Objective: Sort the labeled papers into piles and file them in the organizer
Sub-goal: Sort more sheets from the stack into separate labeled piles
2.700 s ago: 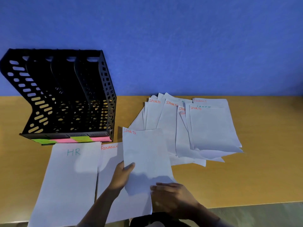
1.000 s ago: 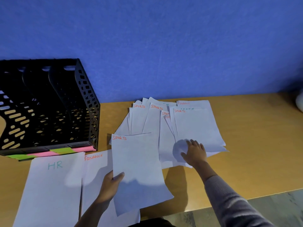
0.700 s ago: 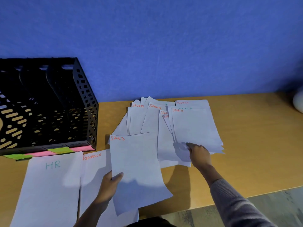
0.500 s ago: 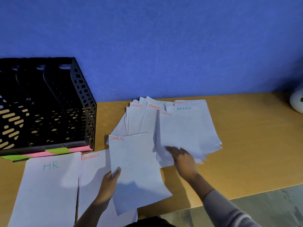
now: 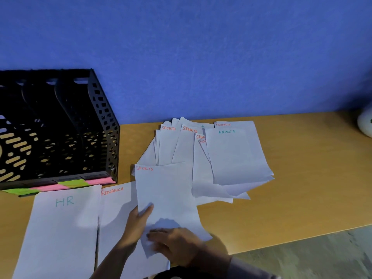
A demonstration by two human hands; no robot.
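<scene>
Head view looks down on a wooden table (image 5: 281, 208) against a blue wall, with a black slotted organizer (image 5: 60, 127) at the left, its base edged with green and pink sticky notes (image 5: 70, 183) that probably mark its compartments. Directly in front of it lie an HR sheet (image 5: 60, 228) and, just beside that, a FINANCE sheet (image 5: 114, 214), so each pile seems to start below the slot it is meant for. The left hand (image 5: 134, 226) pinches the left edge of a SPORTS sheet (image 5: 167, 198), thumb on top and fingers beneath, keeping it steady and partly over the FINANCE sheet. The right hand (image 5: 177, 244) rests on the lower part of the same sheet with fingers together and flat; whether it grips another page underneath cannot be told. To the right, a fanned heap of unsorted papers (image 5: 201, 158) shows several SPORTS headings, an ADMIN sheet (image 5: 235, 154) on top and a FINANCE heading behind, spread so the labels can be read. Sorting looks barely begun, and nothing appears filed yet.
</scene>
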